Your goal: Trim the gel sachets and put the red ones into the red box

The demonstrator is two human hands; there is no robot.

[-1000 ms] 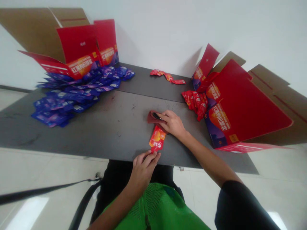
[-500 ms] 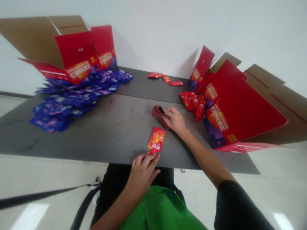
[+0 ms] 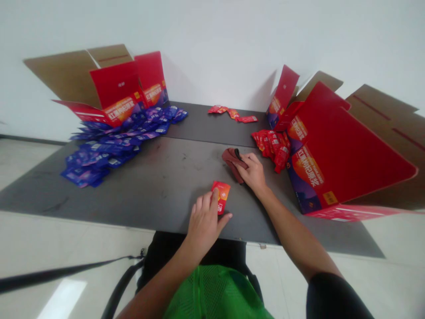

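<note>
A red and orange sachet (image 3: 223, 195) lies flat on the grey table near its front edge. My left hand (image 3: 205, 217) rests over the sachet's left side, fingers stretched out and the index fingertip on its face. Part of the sachet is hidden beneath those fingers. To the right and farther back, my right hand (image 3: 254, 172) grips a folded brown cloth (image 3: 234, 165) with a black edge. The cloth is bunched, its lower part near the tabletop; I cannot tell whether it touches.
Many blue-purple sachets (image 3: 109, 146) are heaped at the left before an open red carton (image 3: 116, 84). Red sachets (image 3: 274, 144) lie in a pile by another open carton (image 3: 345, 155) at the right. A few red sachets (image 3: 232, 113) lie in a row near the wall.
My left hand has moved forward from the sachet's near end onto its face. My right hand has shifted slightly right with the cloth, which is now lifted or bunched differently. The view has shifted slightly.
</note>
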